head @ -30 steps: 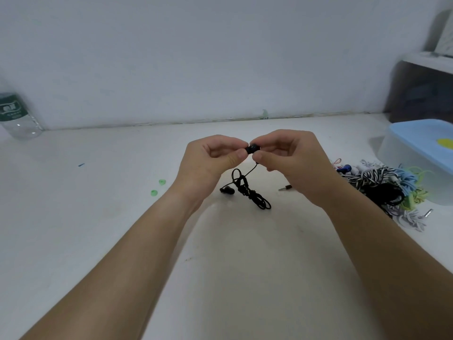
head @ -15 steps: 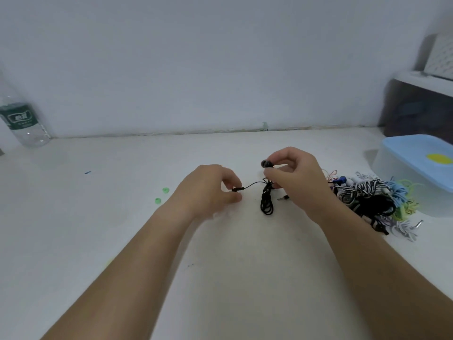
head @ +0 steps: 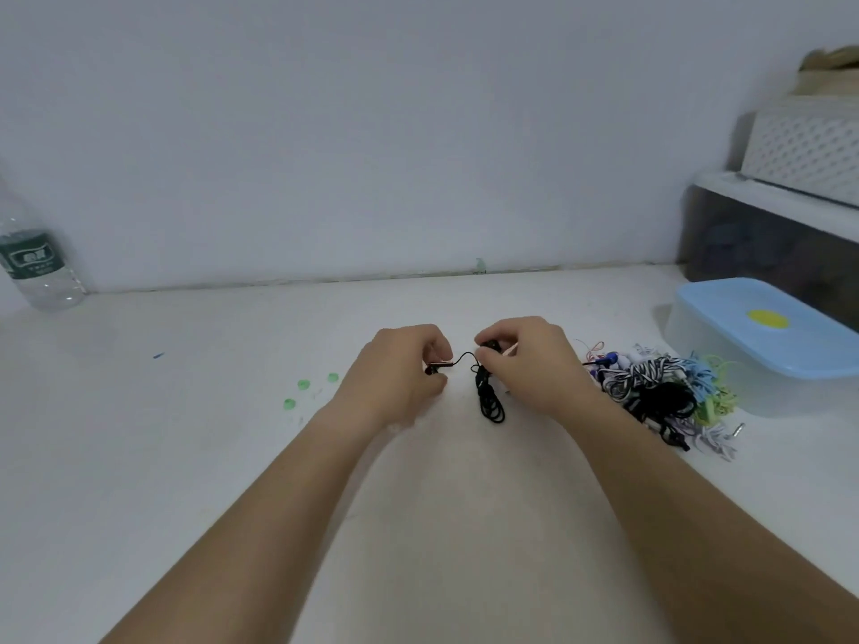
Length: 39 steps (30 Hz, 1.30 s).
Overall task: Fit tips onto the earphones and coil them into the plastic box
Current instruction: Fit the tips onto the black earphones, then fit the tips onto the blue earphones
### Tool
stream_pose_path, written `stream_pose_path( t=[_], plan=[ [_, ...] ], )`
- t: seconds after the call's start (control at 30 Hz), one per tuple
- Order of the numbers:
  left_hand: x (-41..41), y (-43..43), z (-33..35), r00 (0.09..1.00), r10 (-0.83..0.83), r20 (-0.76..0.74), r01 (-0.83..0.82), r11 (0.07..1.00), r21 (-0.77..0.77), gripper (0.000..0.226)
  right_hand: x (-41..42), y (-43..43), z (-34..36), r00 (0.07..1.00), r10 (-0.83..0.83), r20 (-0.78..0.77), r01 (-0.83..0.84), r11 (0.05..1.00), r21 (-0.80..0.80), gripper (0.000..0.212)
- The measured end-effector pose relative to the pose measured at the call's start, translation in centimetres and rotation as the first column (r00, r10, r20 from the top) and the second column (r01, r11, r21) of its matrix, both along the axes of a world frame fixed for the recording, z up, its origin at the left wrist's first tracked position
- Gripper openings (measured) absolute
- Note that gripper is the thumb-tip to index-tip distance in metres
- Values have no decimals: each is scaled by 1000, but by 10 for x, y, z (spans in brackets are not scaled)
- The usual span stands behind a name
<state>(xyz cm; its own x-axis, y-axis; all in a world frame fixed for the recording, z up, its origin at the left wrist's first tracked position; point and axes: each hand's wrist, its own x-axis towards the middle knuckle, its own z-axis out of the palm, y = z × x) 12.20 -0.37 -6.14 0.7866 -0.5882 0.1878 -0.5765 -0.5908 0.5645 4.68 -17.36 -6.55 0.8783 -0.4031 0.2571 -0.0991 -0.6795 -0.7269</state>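
Early in the task, by the look of things. Pinching one bud of the black earphones [head: 490, 402] in the left hand [head: 399, 371], fingers curled and clamped on it, low over the tabletop [head: 186, 457]. Pinching the other bud in the right hand [head: 527, 360], fingers likewise clamped, with a short run of cord stretched between the two hands and the rest hanging below the right hand in a bundle of loops. Cannot tell whether either bud wears a tip: too small, and half hidden by fingers. Three green tips [head: 303, 384] loose on the tabletop just left of the left hand, not yet fitted. Plastic box [head: 781, 395] at the far right, blue lid [head: 725, 313] on, nothing coiled into it from this pair. Tangled pile of earphones [head: 660, 388] between right hand and box, seemingly waiting. Left to do, most likely: fitting, coiling, boxing.
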Motion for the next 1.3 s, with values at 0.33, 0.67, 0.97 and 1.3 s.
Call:
stream_pose_path(
  t=[0.33,0.67,0.97,1.3],
  plan=[
    [-23,-24,5,978,-38,-207,41,999,11,35,-14,7,13,972,2,-236,-36,989,-142,25],
    [-43,-43,2,991,57,-125,-50,997,58,33,-46,-35,45,989,-88,-119,68,984,-164,34],
    [-39,-39,22,996,76,-41,-67,980,188,12,-17,-62,50,937,-142,-320,25,939,-343,7],
    [-19,-22,22,996,47,-81,-37,992,119,14,12,-63,46,895,-261,-361,144,937,-318,36]
  ],
)
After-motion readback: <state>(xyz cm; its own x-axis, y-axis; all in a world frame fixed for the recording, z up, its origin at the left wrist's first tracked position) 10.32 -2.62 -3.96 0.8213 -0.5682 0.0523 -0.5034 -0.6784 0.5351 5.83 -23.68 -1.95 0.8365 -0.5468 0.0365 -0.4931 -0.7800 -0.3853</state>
